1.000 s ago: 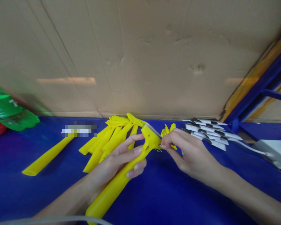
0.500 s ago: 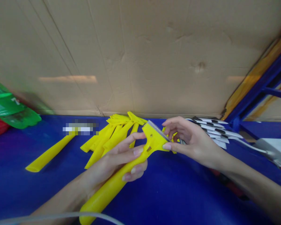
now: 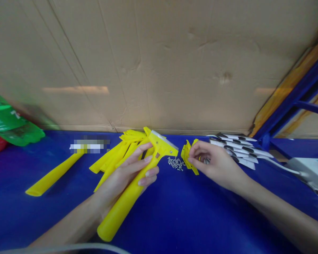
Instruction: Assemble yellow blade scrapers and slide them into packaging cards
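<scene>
A yellow scraper [image 3: 131,190] lies slantwise in my left hand [image 3: 134,169], whose fingers wrap around its neck. Its wide head points up and away, with a pale blade strip along the far edge and a small screw near the right corner. My right hand [image 3: 214,158] is over a small pile of flat yellow pieces [image 3: 187,155], thumb and fingers curled together at the pile's right edge. What sits between those fingertips is hidden; something greyish shows under the palm. Small silver screws [image 3: 176,163] lie in a heap between the scraper head and the pieces.
Several yellow handles [image 3: 108,158] are piled behind my left hand. Another yellow scraper [image 3: 57,171] lies at the left, near a green bottle [image 3: 18,123]. White-and-black pieces [image 3: 238,148] are stacked at the right, by a white box [image 3: 307,169]. Cardboard [image 3: 159,70] stands behind the blue table.
My right hand has come away from the scraper's head and is now at the small yellow pieces. My left hand has shifted slightly left with the scraper, and the screws have come into view.
</scene>
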The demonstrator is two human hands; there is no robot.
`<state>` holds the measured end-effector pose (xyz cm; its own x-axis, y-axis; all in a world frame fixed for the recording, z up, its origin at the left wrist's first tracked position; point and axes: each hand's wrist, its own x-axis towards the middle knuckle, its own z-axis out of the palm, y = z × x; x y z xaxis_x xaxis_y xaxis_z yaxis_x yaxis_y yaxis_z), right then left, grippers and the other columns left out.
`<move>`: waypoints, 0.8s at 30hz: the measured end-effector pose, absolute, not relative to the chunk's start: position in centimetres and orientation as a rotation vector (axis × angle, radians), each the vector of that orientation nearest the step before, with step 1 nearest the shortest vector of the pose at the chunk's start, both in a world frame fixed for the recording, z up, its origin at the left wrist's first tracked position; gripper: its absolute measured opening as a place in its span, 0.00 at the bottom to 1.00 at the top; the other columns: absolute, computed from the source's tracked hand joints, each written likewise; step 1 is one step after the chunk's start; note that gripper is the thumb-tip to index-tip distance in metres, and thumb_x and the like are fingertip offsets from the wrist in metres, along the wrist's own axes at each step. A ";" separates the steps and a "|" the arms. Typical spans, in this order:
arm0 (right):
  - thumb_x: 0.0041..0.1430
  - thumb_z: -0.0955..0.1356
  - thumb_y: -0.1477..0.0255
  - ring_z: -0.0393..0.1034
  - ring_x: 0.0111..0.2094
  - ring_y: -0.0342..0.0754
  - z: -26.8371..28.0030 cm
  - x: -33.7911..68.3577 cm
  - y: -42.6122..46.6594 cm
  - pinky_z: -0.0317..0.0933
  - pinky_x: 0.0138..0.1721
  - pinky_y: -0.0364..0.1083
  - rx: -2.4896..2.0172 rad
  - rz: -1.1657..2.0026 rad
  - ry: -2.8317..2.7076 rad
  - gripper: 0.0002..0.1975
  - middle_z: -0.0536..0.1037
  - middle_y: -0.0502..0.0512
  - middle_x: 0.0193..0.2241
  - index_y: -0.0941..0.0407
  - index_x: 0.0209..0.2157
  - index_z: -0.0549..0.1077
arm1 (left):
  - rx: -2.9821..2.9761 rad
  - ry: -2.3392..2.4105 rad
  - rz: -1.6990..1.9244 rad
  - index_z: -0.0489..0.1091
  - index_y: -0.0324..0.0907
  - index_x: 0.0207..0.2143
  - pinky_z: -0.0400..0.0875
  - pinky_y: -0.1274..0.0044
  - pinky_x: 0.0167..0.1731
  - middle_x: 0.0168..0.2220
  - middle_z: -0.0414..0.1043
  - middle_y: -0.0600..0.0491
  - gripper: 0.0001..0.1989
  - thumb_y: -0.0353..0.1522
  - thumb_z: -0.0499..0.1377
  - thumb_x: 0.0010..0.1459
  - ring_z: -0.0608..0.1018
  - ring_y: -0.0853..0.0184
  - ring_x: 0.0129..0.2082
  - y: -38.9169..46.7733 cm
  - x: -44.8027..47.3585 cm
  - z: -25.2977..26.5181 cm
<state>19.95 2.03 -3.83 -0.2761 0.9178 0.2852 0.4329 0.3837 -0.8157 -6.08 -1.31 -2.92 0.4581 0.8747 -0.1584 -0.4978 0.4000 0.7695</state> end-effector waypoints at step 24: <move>0.63 0.69 0.79 0.70 0.30 0.44 -2.4 18.4 0.0 0.64 0.34 0.44 -0.971 0.579 -2.042 0.13 0.76 0.46 0.29 0.51 0.31 0.63 | 0.868 0.757 0.915 0.61 0.46 0.56 0.59 0.83 0.23 0.23 0.71 0.57 0.18 0.32 0.63 0.68 0.70 0.74 0.20 -1.8 -4.8 -3.7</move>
<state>18.36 -0.02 -2.36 -0.3983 0.7950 0.4575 0.4366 0.6030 -0.6677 -4.84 -1.78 -3.66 0.4134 0.8923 -0.1813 -0.3455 0.3379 0.8755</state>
